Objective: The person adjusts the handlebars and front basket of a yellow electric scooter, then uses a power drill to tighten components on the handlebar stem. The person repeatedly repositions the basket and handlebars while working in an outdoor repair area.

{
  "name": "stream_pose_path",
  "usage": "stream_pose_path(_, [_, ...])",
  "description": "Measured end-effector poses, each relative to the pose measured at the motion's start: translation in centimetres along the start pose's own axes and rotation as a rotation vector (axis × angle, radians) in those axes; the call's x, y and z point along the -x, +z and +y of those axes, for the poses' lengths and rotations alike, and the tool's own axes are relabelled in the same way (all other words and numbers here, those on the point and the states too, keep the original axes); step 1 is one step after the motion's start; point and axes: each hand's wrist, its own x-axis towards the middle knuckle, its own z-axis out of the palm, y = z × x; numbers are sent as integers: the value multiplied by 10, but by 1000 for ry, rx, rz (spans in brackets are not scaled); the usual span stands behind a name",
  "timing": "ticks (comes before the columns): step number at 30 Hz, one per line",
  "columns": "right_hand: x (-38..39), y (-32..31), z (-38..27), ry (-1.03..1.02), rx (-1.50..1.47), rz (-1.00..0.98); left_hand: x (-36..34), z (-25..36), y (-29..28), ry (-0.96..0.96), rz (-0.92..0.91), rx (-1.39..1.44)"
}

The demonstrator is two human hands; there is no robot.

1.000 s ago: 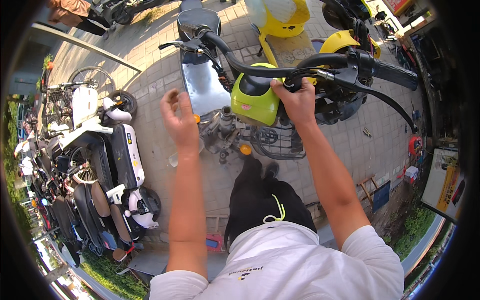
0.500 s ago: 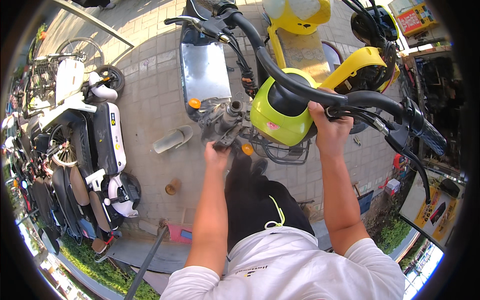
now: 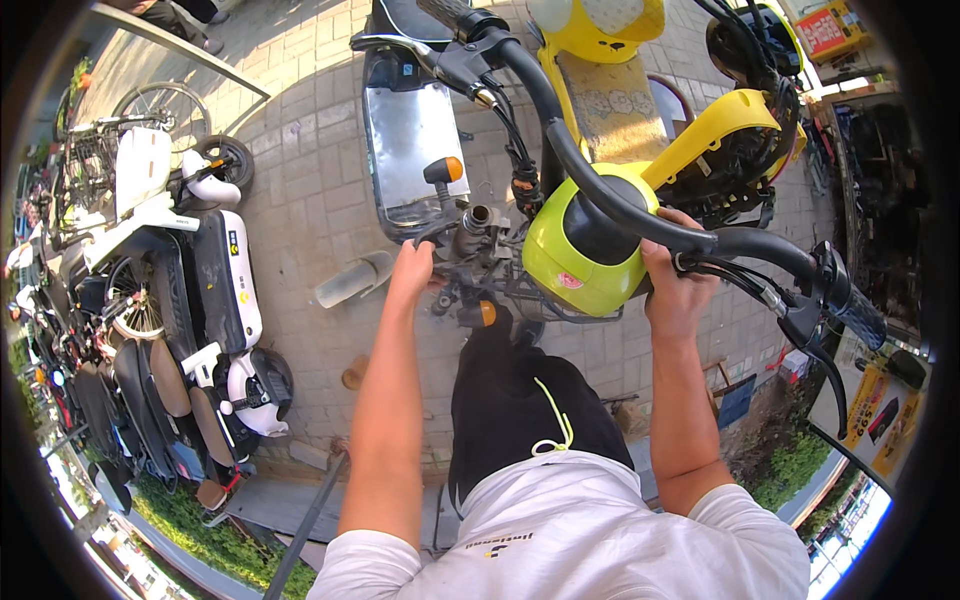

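Black tubing forms the handlebar (image 3: 620, 205), which curves from the far middle of the scene toward the near right, with a rubber sleeve and a brake lever at each end. Fixed beneath its middle is a lime-green headlight housing (image 3: 582, 285) with a dark top. The right hand (image 3: 685, 290) has its grip closed around the bar from below, just right of that housing, the thumb on the near side and fingertips showing on the far side. Farther left, the left hand (image 3: 411, 268) is curled, its grip closed on a dark bracket (image 3: 435, 232) just left of an upright, open-topped steering tube (image 3: 474, 228).

One orange-tipped indicator (image 3: 445, 171) stands on the far side of the left hand; another amber lamp (image 3: 483, 314) sits nearer, to its right. A shiny metal footboard (image 3: 408, 145) lies beyond the tube. On the paving (image 3: 300, 210) to the left rests a translucent grey mudguard (image 3: 352, 281). White scooters (image 3: 229, 285) line the left side, and a yellow scooter (image 3: 600, 100) stands at the far right of the footboard.
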Motion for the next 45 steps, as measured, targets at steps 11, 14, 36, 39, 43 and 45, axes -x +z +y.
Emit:
stream_pose_path(11, [10, 9, -10, -14, -19, -44, -37, -53, 57, 252, 290, 639])
stream_pose_path(14, [9, 12, -14, -58, 39, -87, -44, -37, 54, 293, 363, 470])
stream_pose_path(36, [-54, 33, -14, -84, 41, -235, 19, -90, 62, 29, -1, 1089])
stream_pose_path(39, [-52, 33, -19, -78, 74, -236, 0, -165, 64, -197, 264, 1137])
stream_pose_path(43, [-55, 32, -19, -50, 20, -231, 32, -199, 124, -317, -203, 718])
stream_pose_path(45, [-57, 38, -18, -25, -29, -233, 48, -169, 181, -238, -259, 831])
